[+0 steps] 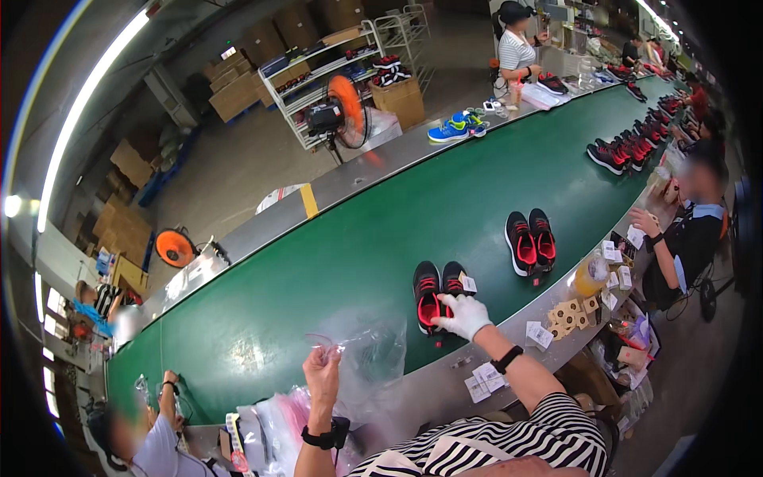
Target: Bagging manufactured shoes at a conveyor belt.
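Observation:
A pair of black sneakers (427, 280) with red laces and lining stands on the green conveyor belt (318, 262) in front of me. My right hand (463, 316), in a white glove, is closed on the heel end of this pair and hides part of the right shoe. A white tag (467, 282) sits against the right shoe. My left hand (322, 370), bare, pinches the edge of a clear plastic bag (373, 350). The bag hangs loosely over the belt's near edge, left of the sneakers. Another pair of black and red sneakers (520, 242) stands farther right.
Stacked plastic bags (270, 421) lie beside my left arm. White labels (485, 381) and brown paper pieces (568, 316) cover parts of the metal ledge on my right. A row of sneakers (624, 149) stands up the belt. Co-workers sit at both sides; blue shoes (453, 129) rest opposite.

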### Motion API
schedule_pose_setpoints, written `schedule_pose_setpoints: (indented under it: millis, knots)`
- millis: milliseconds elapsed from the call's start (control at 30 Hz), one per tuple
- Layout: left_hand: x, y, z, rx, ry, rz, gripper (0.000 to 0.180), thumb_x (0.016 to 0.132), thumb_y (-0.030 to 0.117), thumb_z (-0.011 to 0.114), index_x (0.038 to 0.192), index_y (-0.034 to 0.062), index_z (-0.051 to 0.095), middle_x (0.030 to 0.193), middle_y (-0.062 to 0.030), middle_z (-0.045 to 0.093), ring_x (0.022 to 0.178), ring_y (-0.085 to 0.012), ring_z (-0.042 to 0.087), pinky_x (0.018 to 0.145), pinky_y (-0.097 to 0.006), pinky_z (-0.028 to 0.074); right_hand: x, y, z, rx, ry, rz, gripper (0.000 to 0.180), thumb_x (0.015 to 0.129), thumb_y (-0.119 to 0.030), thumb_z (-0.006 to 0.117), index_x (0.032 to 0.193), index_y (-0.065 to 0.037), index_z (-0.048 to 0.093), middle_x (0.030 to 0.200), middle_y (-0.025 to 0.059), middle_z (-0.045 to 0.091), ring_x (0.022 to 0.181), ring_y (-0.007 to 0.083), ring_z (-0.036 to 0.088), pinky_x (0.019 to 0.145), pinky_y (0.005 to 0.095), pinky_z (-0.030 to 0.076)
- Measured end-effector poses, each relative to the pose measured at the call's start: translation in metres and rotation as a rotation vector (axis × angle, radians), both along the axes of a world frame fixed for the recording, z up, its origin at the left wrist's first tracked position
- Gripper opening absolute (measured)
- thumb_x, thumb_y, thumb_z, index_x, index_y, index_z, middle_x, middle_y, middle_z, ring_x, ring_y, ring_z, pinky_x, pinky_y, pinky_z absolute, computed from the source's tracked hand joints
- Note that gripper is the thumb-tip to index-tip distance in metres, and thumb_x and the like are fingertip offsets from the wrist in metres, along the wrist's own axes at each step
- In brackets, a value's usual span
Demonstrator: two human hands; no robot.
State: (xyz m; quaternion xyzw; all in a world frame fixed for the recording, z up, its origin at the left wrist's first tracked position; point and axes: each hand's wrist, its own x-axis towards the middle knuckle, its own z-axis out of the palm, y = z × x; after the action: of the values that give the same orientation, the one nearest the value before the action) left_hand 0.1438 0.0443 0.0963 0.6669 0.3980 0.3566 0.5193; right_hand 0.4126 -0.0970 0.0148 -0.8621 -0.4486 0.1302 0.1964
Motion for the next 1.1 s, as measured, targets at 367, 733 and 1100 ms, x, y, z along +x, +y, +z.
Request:
schedule_pose_setpoints:
  millis: [367,733,1100]
  knots:
    - [-0.035,0.019,-0.03,-0.086,0.047,-0.051,0.024,0.084,0.019,0.061,0.07,0.0068,0.046,0.066,0.0083,0.041,0.061,-0.0023,0.032,0.052,-0.019,0.027,-0.058,0.048,-0.086,-0.291,-0.232,-0.119,0.047,0.07,-0.057,0.057,0.088,-0.014,0.062,0.093,0.0134,0.052,0.088,0.0267,0.053,0.071,0.0384,0.041]
    - [-0.053,0.031,-0.018,-0.159,0.044,-0.03,0.012,0.081,0.013,0.059,0.077,0.003,0.055,0.069,0.0072,0.046,0.063,-0.0024,0.037,0.053,-0.02,0.03,-0.057,0.046,-0.087,-0.162,-0.267,-0.194,0.046,0.061,-0.05,0.069,0.09,-0.016,0.058,0.088,0.0133,0.05,0.082,0.0291,0.052,0.07,0.0395,0.042]
    - [-0.053,0.037,-0.024,-0.155,0.131,-0.001,0.011,0.082,0.011,0.059,0.075,0.0038,0.054,0.07,0.0069,0.048,0.064,-0.0025,0.039,0.055,-0.02,0.033,-0.051,0.043,-0.081,-0.109,-0.025,-0.109,0.043,0.068,-0.049,0.063,0.092,-0.013,0.059,0.092,0.0151,0.052,0.082,0.0293,0.057,0.07,0.0408,0.047]
